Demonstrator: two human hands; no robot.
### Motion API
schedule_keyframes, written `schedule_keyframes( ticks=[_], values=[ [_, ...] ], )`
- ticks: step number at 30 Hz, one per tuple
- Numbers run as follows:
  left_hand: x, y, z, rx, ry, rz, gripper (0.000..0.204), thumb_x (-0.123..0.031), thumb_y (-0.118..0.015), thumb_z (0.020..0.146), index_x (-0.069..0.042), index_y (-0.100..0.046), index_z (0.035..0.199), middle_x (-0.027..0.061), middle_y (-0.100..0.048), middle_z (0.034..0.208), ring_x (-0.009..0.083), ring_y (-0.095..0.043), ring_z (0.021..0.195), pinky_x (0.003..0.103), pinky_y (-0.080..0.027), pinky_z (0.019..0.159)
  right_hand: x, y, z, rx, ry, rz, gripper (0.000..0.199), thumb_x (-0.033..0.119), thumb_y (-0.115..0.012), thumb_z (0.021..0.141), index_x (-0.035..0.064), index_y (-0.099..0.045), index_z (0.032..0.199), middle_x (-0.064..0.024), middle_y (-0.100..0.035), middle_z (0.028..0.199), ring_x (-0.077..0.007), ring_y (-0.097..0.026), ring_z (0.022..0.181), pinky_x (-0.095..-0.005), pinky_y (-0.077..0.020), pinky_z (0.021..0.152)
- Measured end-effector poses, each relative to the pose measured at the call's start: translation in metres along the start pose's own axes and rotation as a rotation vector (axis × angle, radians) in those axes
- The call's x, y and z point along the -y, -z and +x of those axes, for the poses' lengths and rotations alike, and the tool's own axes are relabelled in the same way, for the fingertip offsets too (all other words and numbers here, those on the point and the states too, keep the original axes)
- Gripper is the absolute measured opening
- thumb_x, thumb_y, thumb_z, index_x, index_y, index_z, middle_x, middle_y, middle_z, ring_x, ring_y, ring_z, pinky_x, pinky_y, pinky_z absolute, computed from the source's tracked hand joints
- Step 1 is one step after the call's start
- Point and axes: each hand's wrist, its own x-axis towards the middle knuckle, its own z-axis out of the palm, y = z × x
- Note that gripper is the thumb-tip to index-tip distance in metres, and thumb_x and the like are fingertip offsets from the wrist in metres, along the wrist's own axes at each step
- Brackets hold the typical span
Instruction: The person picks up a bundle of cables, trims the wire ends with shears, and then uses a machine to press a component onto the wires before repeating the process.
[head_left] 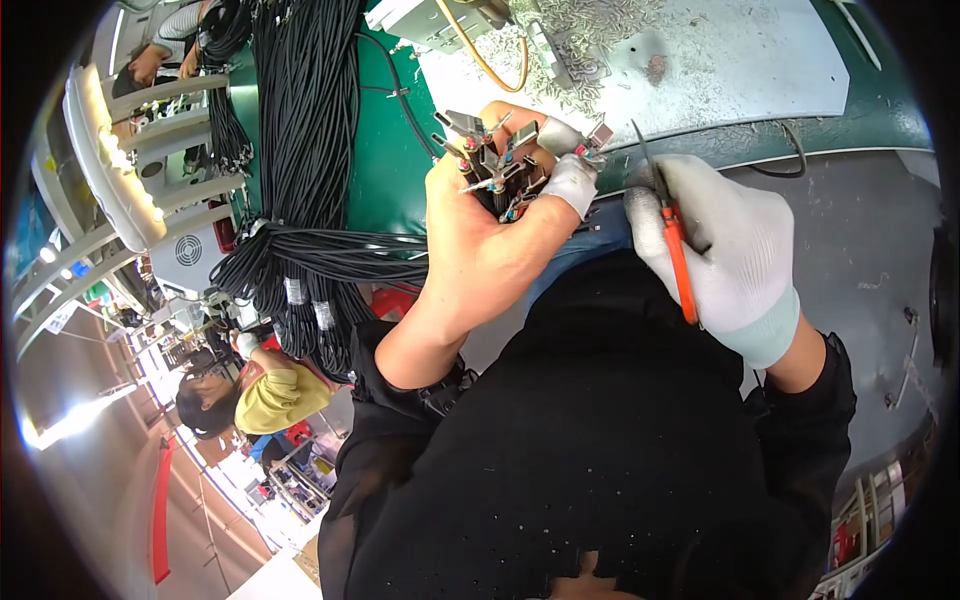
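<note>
My left hand (475, 255), bare apart from white finger covers on the thumb and a fingertip, is closed around a bunch of black cable ends (500, 175). Their metal connectors fan out above the palm, some with small red and blue parts. One connector (594, 144) sticks out between the covered thumb and finger. In a white glove, my right hand (740, 240) grips an orange-handled hand tool (676, 255) with a long, narrow metal tip. That tip points up and away, just right of the connectors and apart from them. The tool's exact kind is unclear.
Long black cables (300, 120) lie in thick bundles along the green bench (385, 190) to the left. A white board (740, 70) littered with small metal scraps lies at the far side, beside a boxy device (440, 25). Co-workers, one in a yellow top (285, 400), are at left.
</note>
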Motion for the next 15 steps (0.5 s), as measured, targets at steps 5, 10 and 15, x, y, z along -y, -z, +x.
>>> schedule_keyframes(
  ticks=[5, 10, 15],
  values=[
    [0.001, 0.001, 0.001, 0.006, -0.057, 0.027, 0.013, 0.002, -0.062, 0.083, 0.001, -0.059, 0.095, -0.0017, -0.057, 0.076, 0.0023, -0.047, 0.063, 0.017, -0.036, 0.055, -0.001, -0.003, 0.009, -0.124, 0.226, -0.173, 0.02, 0.007, -0.071, 0.074, 0.0043, -0.065, 0.093, -0.0098, -0.055, 0.062, -0.0238, -0.055, 0.051, -0.03, -0.0444, 0.052],
    [0.009, -0.004, -0.001, -0.077, -0.123, -0.04, 0.019, 0.006, -0.064, 0.08, 0.001, -0.058, 0.098, -0.0006, -0.058, 0.076, 0.0042, -0.05, 0.066, 0.019, -0.041, 0.06, 0.0, -0.005, 0.005, 0.025, 0.173, -0.007, 0.015, 0.009, -0.068, 0.079, 0.0021, -0.064, 0.092, -0.0111, -0.056, 0.063, -0.021, -0.056, 0.051, -0.0283, -0.0438, 0.052],
    [0.026, 0.004, -0.001, -0.056, -0.463, 0.279, 0.022, 0.003, -0.067, 0.076, -0.001, -0.06, 0.097, -0.0019, -0.061, 0.077, 0.0032, -0.052, 0.066, 0.019, -0.044, 0.059, 0.004, -0.013, 0.005, 0.093, -0.02, 0.245, 0.015, 0.009, -0.067, 0.08, 0.0005, -0.064, 0.092, -0.0106, -0.058, 0.064, -0.0193, -0.056, 0.052, -0.0277, -0.0447, 0.053]
  ],
)
